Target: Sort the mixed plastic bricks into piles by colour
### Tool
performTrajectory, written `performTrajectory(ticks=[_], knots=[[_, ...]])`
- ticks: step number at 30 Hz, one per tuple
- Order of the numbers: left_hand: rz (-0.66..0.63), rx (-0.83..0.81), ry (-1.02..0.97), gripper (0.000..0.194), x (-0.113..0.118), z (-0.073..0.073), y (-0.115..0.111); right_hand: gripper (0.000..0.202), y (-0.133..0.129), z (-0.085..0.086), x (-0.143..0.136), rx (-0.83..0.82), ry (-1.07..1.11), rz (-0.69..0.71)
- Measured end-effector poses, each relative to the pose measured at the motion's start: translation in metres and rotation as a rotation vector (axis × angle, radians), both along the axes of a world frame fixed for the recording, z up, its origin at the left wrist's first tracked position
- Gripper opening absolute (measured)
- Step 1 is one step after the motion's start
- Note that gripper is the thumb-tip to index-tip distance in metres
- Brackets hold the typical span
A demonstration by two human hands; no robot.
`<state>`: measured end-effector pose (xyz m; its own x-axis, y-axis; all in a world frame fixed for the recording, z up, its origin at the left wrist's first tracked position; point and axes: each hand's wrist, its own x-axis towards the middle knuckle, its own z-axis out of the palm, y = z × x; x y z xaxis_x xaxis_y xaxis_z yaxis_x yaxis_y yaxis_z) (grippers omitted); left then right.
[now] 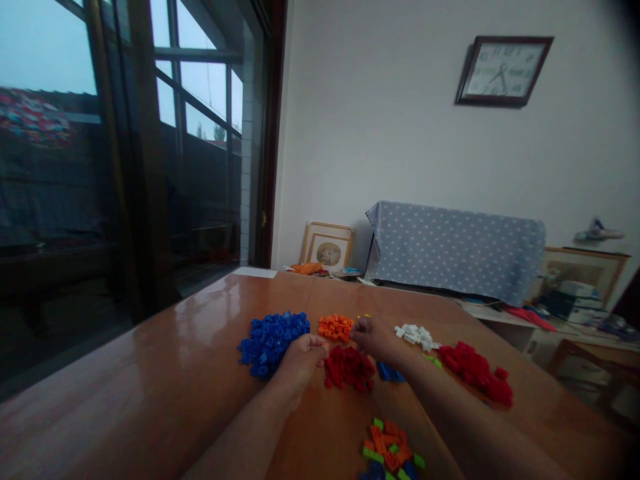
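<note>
The orange pile lies toward the far edge of the desk, just left of the right hand and beyond the left hand, nearer the right. Both hands' fingers are drawn together; I cannot tell whether they grip anything.

Dim room; window daylight from left; tabletop glare; dark, stretched edges.

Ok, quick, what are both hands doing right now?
Left hand: closed, beside the blue plastic pieces; can't tell if it holds anything.
Right hand: closed, beside the small orange plastic pieces; can't tell what's inside.
</note>
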<state>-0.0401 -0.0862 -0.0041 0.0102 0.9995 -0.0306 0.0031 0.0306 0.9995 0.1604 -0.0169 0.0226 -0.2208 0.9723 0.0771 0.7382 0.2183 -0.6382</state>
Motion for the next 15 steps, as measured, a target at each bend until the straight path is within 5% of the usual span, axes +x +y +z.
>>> performTrajectory(ticks=[6, 12, 15], knots=[[0.046, -0.034, -0.067, 0.030, -0.004, -0.004, 0.003, 0.012, 0.039, -0.005, -0.025, -0.051, -0.114, -0.031], [0.025, -0.070, -0.094, 0.028, -0.004, -0.004, 0.004, 0.025, 0.053, -0.007, -0.038, -0.135, -0.129, -0.062], [0.026, -0.065, -0.097, 0.026, -0.004, -0.003, 0.003, 0.015, 0.057, -0.010, -0.036, -0.122, -0.073, -0.073]])
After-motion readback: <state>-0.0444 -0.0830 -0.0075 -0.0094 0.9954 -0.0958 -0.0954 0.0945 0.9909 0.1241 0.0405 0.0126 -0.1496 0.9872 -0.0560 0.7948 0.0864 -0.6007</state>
